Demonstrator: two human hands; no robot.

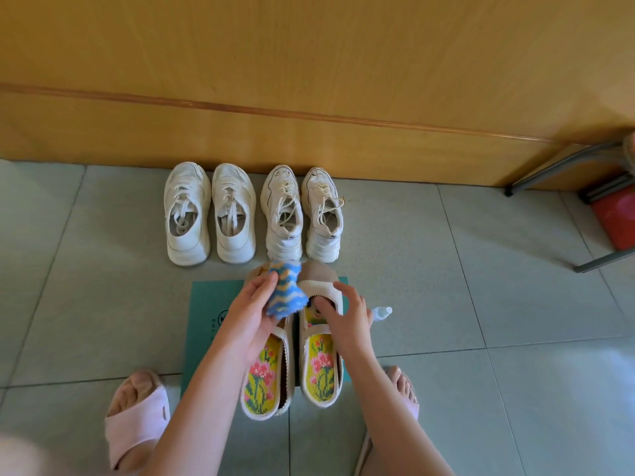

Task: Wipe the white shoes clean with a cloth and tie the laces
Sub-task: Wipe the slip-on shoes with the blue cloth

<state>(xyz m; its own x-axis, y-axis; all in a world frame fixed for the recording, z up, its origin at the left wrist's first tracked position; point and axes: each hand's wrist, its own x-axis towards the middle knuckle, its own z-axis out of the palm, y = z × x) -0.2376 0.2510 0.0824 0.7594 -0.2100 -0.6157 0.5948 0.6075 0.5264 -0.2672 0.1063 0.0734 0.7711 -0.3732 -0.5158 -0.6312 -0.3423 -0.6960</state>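
Note:
Two pairs of white lace-up sneakers stand against the wooden wall: one pair on the left, the other pair on the right, laces loose. In front of them, a pair of beige strap shoes with flowered insoles lies on a teal mat. My left hand holds a blue, white and yellow cloth above the left beige shoe. My right hand hovers over the right beige shoe with fingers spread, the thumb at the shoe's opening.
A small clear bottle lies on the tiled floor just right of my right hand. My feet in pink slippers sit at either side of the mat. A metal-legged stool with a red item stands at the far right.

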